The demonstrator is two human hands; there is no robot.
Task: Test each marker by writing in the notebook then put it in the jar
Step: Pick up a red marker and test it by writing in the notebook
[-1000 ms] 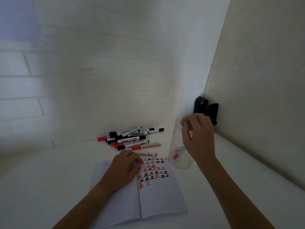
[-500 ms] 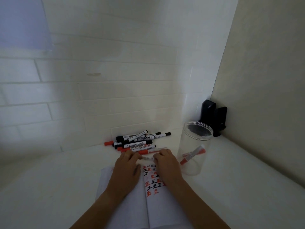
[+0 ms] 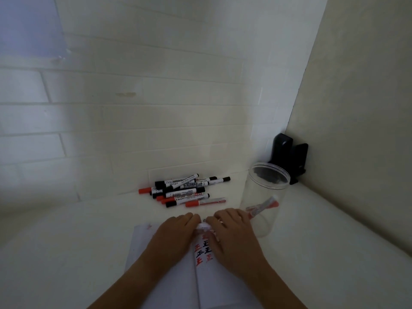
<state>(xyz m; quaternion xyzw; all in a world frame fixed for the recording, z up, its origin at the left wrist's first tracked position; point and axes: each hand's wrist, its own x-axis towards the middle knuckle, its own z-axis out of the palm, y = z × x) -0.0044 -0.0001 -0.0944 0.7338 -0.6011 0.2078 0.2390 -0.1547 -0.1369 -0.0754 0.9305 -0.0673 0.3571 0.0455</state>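
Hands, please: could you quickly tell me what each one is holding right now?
Left hand: closed on one end of a marker.
Right hand: closed on its other end.

Dim, flat indoor light, soft focus, wide-angle bending at edges

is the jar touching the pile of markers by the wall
Apart. The head view shows bare white table between the jar and the nearest end of the pile of markers.
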